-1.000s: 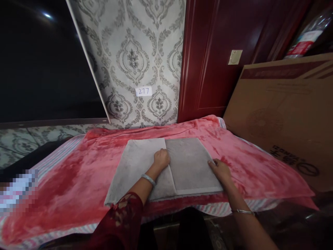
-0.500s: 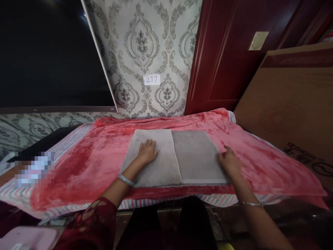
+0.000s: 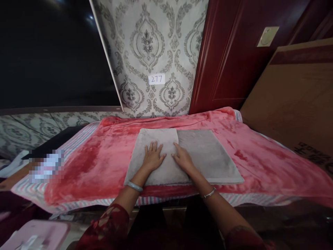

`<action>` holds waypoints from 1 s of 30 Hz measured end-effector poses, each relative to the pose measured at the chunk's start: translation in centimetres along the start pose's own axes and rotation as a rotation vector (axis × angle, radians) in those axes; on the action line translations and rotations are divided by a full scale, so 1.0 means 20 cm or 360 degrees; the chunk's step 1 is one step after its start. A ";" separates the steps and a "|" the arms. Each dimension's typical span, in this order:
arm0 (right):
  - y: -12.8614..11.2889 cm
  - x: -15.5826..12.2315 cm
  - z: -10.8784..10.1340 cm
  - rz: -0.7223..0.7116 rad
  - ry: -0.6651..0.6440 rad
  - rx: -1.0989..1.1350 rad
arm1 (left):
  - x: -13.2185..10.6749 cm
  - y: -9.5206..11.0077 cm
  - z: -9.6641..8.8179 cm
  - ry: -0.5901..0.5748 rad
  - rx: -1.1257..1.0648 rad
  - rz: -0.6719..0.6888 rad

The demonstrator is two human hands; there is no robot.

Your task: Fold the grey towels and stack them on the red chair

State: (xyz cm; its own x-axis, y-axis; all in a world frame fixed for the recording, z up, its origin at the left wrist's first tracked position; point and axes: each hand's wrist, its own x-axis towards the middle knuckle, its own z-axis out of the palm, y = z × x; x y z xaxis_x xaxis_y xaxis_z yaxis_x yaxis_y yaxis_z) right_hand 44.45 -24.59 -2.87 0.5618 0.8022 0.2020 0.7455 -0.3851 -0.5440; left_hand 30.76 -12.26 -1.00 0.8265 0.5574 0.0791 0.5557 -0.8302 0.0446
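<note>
A grey plush cloth (image 3: 212, 152) lies on the pink blanket, with a paler folded layer (image 3: 158, 135) over its left part. My left hand (image 3: 153, 159) rests flat on that paler layer, fingers spread. Beside it, my right hand (image 3: 184, 160) touches the layer's free edge near the middle of the cloth. Its index finger points forward and the thumb stands apart; the other fingers are partly hidden. I see nothing held in either hand.
Under the cloth, the pink blanket (image 3: 109, 156) covers a striped sheet (image 3: 260, 199). A large dark screen (image 3: 52, 55) stands at the left, a cardboard box (image 3: 293, 97) at the right. A pink object (image 3: 49, 231) sits low at the left.
My right hand has moved left, from the cloth's right edge to the edge of the folded layer. The cloth's right part reaches a little further right. My left hand stays on the layer.
</note>
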 end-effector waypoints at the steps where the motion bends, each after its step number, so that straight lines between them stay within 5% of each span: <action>1: 0.00 0.01 -0.01 0.0043 0.0040 0.0076 | 0.00 0.00 0.00 0.0002 -0.0005 -0.0001; 5: -0.03 0.00 -0.05 0.0077 0.0155 0.0062 | 0.00 0.00 0.01 0.0035 -0.0050 0.0017; 10: -0.15 -0.10 -0.08 0.0036 -0.0032 -0.0515 | -0.01 0.00 0.01 0.0047 -0.0067 0.0033; 15: -0.21 -0.15 -0.13 0.0051 -0.0101 -0.0588 | -0.01 0.00 0.00 0.0036 -0.0069 0.0025; 22: -0.08 -0.13 -0.14 0.0060 -0.0275 -0.0179 | 0.00 -0.01 0.02 0.0050 -0.0089 0.0048; 30: 0.02 -0.20 -0.07 0.0262 -0.0169 -0.0158 | 0.01 -0.01 0.03 0.0024 -0.0070 0.0043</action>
State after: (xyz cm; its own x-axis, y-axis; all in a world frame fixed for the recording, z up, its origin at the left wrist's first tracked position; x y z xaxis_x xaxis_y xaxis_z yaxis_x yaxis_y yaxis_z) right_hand 42.98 -28.64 -2.70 0.6417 0.7664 0.0276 0.6815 -0.5534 -0.4788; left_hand 30.81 -11.92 -1.54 0.8394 0.5350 0.0958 0.5285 -0.8446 0.0860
